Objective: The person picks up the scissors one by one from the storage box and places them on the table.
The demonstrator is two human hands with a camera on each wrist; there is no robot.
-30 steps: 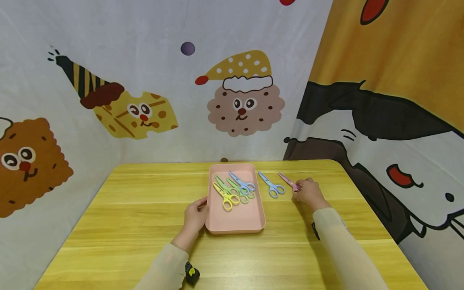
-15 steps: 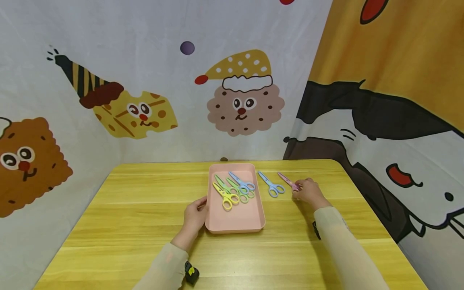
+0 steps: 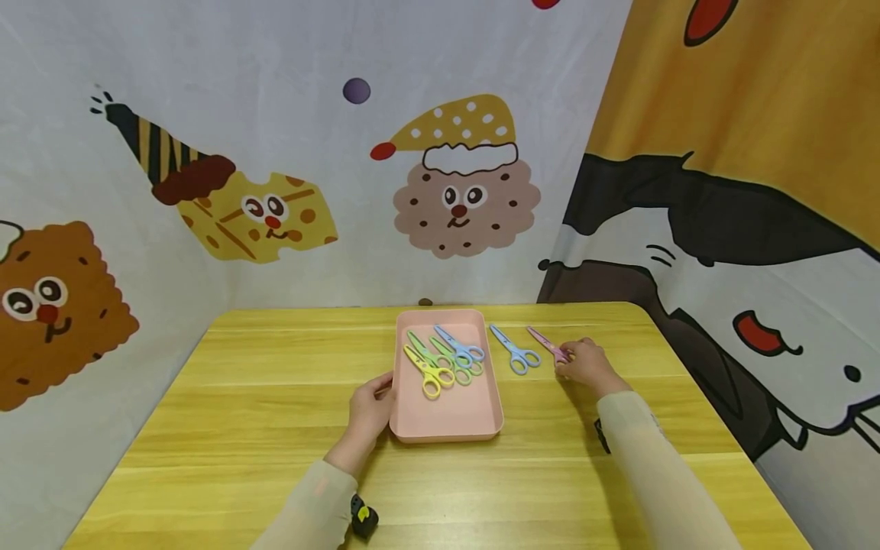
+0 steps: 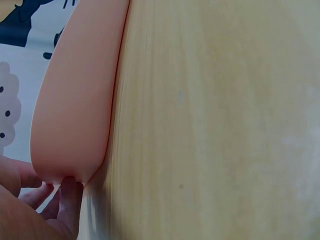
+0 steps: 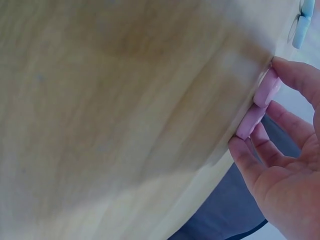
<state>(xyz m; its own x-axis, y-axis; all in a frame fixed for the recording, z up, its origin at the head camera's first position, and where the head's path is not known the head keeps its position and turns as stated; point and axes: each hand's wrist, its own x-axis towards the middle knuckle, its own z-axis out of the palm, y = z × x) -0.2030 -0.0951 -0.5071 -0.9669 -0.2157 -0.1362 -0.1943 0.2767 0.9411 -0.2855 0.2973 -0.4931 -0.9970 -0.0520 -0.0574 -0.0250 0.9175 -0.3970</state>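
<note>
The right hand (image 3: 590, 365) pinches the pink scissors (image 3: 545, 342) by their handle loops, fingertips gathered about both loops low against the table (image 3: 275, 428); the scissors lie outside the pink tray (image 3: 447, 420), to its right and level with its far half, blades pointing away from the person and slanting toward the tray's side; I judge them light and stiff, probably smooth plastic, so apt to slide under a careless fingertip but hardly fragile; the loops seem the better place to take hold, since the blades look slim and lie flat, giving less edge to pinch; at the tray's left wall the left hand (image 3: 369, 412) holds it, bent fingers and thumb against the outside; whether any fingertip reaches under the tray I cannot tell; the tray looks light and rigid too, likely to shift if knocked; just right of the tray, between it and the pink scissors, lie blue scissors (image 3: 505, 343); inside the tray, mostly toward its far end, yellow scissors (image 3: 425, 369), two pairs of green scissors (image 3: 421, 346) and another blue pair (image 3: 450, 342) lie bunched together; beyond the tray hangs a pale cloth (image 3: 296, 61) printed with cartoon figures.
</note>
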